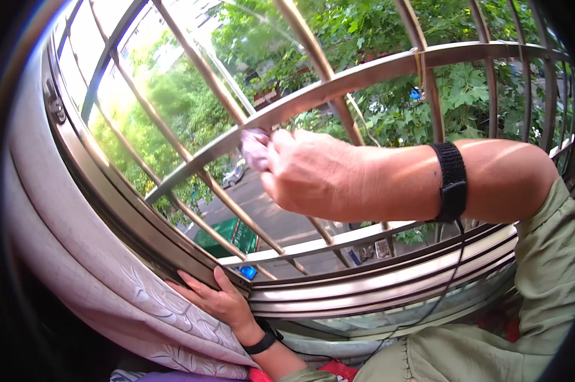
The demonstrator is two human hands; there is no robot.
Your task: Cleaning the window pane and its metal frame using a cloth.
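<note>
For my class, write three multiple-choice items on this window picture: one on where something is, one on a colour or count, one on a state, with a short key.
1. Where does the left hand rest?
A. on the window frame beside the curtain
B. on the upper arm
C. on a tree

2. What colour are the wrist bands?
A. white
B. black
C. yellow

3. What is the right hand doing?
A. hanging open, away from the grille
B. lying flat on the curtain
C. pinching at a metal grille bar

Key: 1 A, its fingers lie along the frame's lower corner; 2 B, both bands look black; 3 C, the fingertips close at the curved bar.
</note>
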